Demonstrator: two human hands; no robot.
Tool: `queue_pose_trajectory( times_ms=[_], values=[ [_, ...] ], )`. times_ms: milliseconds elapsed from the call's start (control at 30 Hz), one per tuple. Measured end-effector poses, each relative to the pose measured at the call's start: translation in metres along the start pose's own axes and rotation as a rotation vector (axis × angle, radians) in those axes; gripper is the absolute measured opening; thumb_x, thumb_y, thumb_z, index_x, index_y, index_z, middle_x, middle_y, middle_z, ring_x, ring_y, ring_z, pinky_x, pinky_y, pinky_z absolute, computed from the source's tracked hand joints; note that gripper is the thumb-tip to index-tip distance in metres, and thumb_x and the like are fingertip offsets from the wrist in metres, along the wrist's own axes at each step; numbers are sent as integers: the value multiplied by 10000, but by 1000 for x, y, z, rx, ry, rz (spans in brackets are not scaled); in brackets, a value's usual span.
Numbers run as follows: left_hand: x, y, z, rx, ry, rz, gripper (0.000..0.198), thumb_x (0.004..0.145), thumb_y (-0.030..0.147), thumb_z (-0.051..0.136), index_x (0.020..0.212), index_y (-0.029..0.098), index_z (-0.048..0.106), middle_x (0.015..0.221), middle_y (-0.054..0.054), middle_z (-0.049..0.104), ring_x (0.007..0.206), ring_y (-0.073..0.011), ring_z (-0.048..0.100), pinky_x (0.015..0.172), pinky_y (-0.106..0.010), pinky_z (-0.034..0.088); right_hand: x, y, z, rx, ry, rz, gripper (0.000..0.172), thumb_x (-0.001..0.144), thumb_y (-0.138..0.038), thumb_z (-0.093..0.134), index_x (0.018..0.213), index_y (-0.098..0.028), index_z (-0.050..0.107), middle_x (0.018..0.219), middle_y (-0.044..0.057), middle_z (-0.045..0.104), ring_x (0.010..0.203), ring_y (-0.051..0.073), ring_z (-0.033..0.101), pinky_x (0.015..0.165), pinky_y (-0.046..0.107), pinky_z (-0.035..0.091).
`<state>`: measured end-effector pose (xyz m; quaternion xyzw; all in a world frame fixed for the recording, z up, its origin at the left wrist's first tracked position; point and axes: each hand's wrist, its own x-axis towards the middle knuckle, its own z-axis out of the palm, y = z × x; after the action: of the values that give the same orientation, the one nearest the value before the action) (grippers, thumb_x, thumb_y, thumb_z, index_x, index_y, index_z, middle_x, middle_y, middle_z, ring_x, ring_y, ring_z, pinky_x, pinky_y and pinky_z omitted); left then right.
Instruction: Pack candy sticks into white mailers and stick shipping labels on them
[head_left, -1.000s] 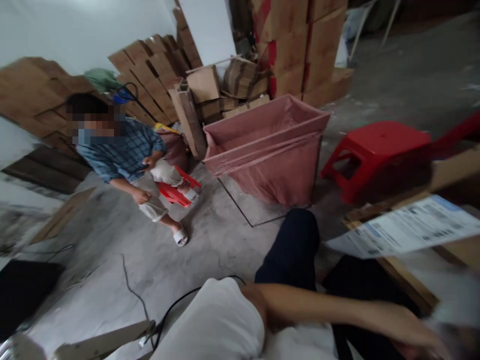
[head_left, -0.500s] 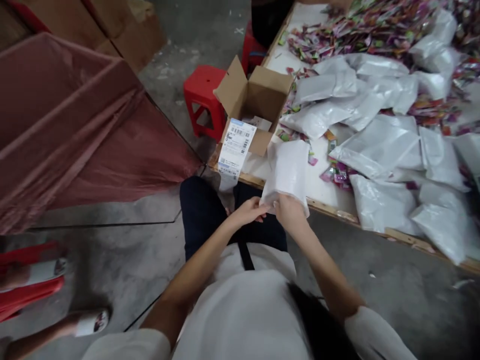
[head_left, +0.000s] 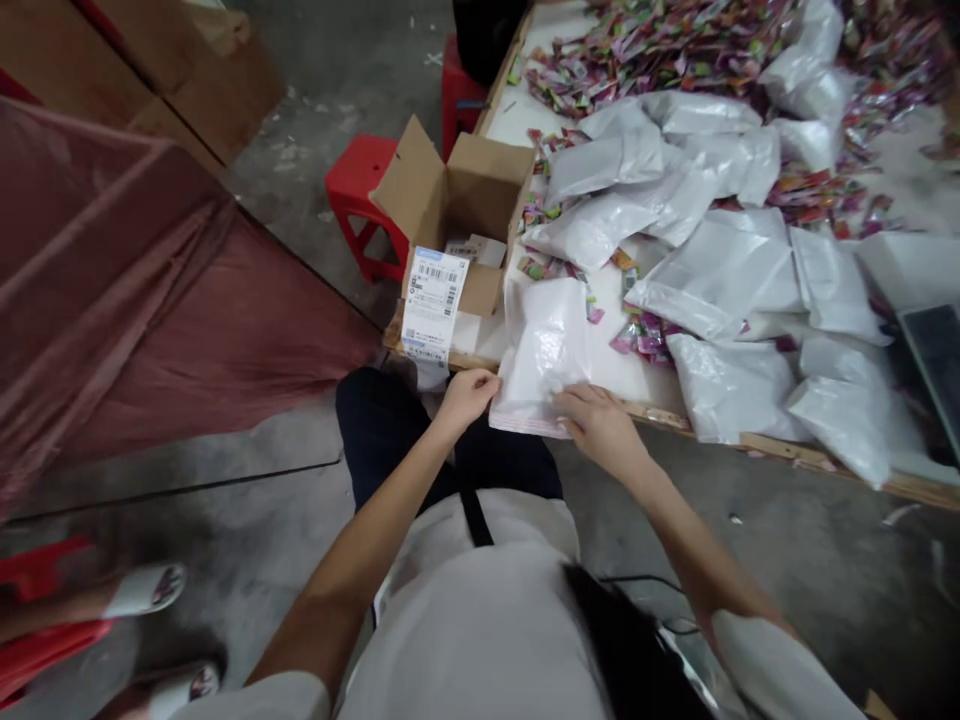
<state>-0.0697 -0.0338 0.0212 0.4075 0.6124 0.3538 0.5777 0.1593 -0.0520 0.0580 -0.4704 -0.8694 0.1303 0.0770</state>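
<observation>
A filled white plastic mailing bag [head_left: 546, 335] lies at the table's front edge, its lower edge reaching over my lap. My left hand [head_left: 469, 397] is closed on the bag's lower left corner. My right hand [head_left: 600, 420] grips the lower right corner, fingers over the top face and thumb lower down. To the left, a strip of printed shipping labels [head_left: 433, 300] hangs over the front of an open cardboard box [head_left: 480, 195]. More white bags [head_left: 720, 275] are heaped to the right.
Small colourful packets [head_left: 660, 55] cover the table's far part. A dark flat-screened device [head_left: 934, 350] sits at the right edge. Red stools [head_left: 360, 170] stand beyond the box. Reddish cloth [head_left: 150, 330] spreads at left, with cartons [head_left: 172, 70] behind. Another person's feet [head_left: 146, 590] show lower left.
The white bag has been lowered and lies flatter, its lower edge now spread out. My hands have moved apart to its two lower corners. The view has shifted right.
</observation>
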Motion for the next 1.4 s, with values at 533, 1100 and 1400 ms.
queue_pose_trajectory(
  times_ms=[533, 1100, 1400],
  values=[
    [-21, -4, -2, -5, -10, -28, 178, 884, 224, 569, 712, 186, 548, 555, 51, 539, 454, -106, 502, 461, -215, 413, 20, -67, 39, 142, 35, -93, 256, 930, -132, 510, 1105, -189, 687, 1005, 108, 633, 912, 248, 552, 845, 376, 464],
    [-18, -27, -46, 765, 177, 720, 360, 944, 210, 456, 1273, 145, 588, 1336, -179, 628, 1252, -277, 600, 1059, -418, 477, -108, 44, 39, 19, 87, 146, 174, 967, -285, 488, 1011, -241, 650, 992, 118, 664, 915, 258, 655, 769, 389, 526],
    [11, -21, -32, 885, -231, 1105, 374, 1012, 277, 405, 1311, 177, 605, 1508, -155, 518, 1444, -233, 426, 1220, -490, 273, -90, -1, 63, 639, 3, 388, 469, 875, -596, 566, 1105, -191, 516, 1037, 116, 661, 973, 248, 643, 872, 421, 534]
  ],
)
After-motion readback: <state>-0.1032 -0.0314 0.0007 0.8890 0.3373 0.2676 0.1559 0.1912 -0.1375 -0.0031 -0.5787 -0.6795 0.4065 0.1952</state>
